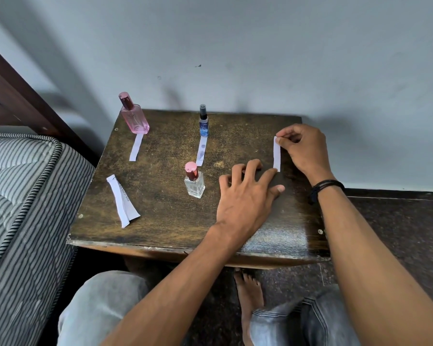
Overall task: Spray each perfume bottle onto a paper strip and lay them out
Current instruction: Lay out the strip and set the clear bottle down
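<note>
Three perfume bottles stand on the dark wooden table (160,221). A tall pink bottle (133,115) is at the back left with a paper strip (136,147) in front of it. A slim blue bottle (203,121) stands at the back middle, and a strip with wet spots (201,151) lies before it. A clear bottle with a pink cap (194,181) stands in the middle. My right hand (304,148) pinches the far end of a white strip (277,153) at the table's right. My left hand (245,193) has spread fingers, one fingertip touching that strip's near end.
A small stack of spare paper strips (123,202) lies at the front left of the table. A striped mattress (23,196) borders the table on the left. A grey wall runs behind. My knees and a bare foot (249,295) are below the front edge.
</note>
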### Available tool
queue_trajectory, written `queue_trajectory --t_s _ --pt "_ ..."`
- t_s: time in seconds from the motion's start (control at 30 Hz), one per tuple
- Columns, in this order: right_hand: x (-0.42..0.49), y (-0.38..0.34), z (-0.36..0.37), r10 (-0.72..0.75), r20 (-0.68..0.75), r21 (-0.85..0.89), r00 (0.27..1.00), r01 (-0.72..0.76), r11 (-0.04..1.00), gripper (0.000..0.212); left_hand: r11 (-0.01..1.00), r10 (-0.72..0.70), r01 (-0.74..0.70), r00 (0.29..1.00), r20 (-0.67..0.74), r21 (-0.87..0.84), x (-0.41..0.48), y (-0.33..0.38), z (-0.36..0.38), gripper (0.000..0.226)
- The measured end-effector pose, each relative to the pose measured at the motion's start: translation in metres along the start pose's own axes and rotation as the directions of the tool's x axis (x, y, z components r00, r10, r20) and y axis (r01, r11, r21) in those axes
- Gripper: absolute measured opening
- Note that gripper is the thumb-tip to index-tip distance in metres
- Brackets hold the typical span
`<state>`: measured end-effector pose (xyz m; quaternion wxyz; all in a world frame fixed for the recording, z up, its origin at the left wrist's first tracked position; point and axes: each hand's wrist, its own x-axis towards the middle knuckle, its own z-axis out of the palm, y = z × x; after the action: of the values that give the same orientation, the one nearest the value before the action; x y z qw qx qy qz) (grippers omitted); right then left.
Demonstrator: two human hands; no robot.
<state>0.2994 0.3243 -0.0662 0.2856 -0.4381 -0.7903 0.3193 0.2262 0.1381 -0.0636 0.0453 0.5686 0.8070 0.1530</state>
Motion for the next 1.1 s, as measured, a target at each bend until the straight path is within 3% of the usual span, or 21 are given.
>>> queue_trajectory --t_s 0.27,0.73,0.93,1.1 --pt "0.002 0.000 0.000 -0.042 0.011 -0.097 0.999 0.043 0.994 0.007 0.999 0.010 -0.009 1.000 -0.024 0.038 0.000 0.001 0.003 0.047" --pt "0.004 0.001 -0.003 -0.042 0.036 -0.110 0.998 0.046 0.993 0.007 1.000 0.017 -0.016 0.999 -0.029 0.027 0.000 0.001 0.002 0.049" --pt "0.001 -0.007 -0.006 0.049 -0.041 0.122 0.998 -0.044 0.992 0.010 1.000 0.008 -0.009 1.000 -0.023 -0.003 0.000 0.001 -0.001 0.048" --pt "-0.004 -0.011 -0.011 0.101 -0.037 0.188 0.994 -0.092 0.978 0.007 0.999 0.013 -0.014 1.000 -0.013 -0.032 -0.001 0.001 -0.004 0.048"
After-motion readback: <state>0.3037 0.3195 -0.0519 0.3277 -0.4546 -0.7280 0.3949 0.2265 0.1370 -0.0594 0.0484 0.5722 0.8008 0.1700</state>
